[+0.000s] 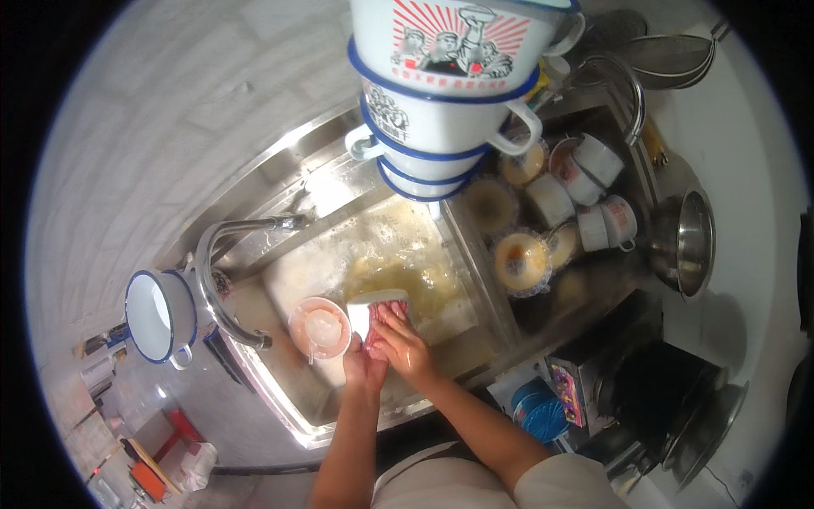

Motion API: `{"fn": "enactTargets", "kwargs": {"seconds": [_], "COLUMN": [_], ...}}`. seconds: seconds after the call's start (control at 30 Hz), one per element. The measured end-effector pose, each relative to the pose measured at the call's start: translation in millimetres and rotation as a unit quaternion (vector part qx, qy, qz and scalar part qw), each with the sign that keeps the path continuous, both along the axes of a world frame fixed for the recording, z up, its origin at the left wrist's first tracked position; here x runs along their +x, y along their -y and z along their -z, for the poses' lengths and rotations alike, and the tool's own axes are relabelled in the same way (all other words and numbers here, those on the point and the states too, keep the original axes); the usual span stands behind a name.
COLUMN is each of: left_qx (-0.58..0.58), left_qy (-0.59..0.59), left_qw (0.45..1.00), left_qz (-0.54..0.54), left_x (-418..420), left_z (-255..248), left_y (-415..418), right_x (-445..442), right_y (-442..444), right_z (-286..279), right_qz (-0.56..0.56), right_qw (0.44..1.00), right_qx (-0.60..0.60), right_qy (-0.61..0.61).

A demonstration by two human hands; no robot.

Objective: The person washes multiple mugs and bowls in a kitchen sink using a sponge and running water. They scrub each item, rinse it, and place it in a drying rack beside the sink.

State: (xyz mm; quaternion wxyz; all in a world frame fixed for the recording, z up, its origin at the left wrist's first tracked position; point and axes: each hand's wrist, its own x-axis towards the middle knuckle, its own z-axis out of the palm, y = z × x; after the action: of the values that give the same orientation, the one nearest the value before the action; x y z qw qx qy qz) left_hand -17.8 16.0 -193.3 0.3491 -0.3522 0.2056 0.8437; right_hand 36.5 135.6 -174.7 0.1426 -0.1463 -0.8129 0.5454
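Observation:
Both hands are over a basin of cloudy, foamy water (407,235). My left hand (365,366) grips a white cup (379,296) from the near side. Across its side, my right hand (404,347) presses a wet reddish cloth (376,321), its fingers spread over the cloth. The cup's far edge shows; its near part is hidden by the hands. Just left of it in the basin sits a pinkish bowl-like vessel (297,324) with a smaller translucent round piece (324,328) inside.
Stacked white enamel mugs (432,124) with blue rims rise at the far side. Right, a second basin holds several white cups (550,198) and fluted glass dishes (523,262). Curved faucets (206,261) (638,102) overhang both basins. Another enamel mug (152,318) stands left; a metal bowl (683,242) right.

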Motion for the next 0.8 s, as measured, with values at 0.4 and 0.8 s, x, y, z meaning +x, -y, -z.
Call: {"fn": "enactTargets", "kwargs": {"seconds": [0.4, 0.8], "left_qx": [-0.127, -0.135], "left_qy": [0.043, 0.063], "left_qw": [0.99, 0.987], "left_qz": [-0.05, -0.06], "left_x": [9, -30], "left_z": [-9, 2], "left_y": [-2, 67], "right_x": [12, -7], "right_y": [10, -85], "right_z": [83, 147], "right_qz": [0.16, 0.206], "right_qw": [0.934, 0.933], "right_qx": [-0.28, 0.058], "right_qy": [0.156, 0.29]}}
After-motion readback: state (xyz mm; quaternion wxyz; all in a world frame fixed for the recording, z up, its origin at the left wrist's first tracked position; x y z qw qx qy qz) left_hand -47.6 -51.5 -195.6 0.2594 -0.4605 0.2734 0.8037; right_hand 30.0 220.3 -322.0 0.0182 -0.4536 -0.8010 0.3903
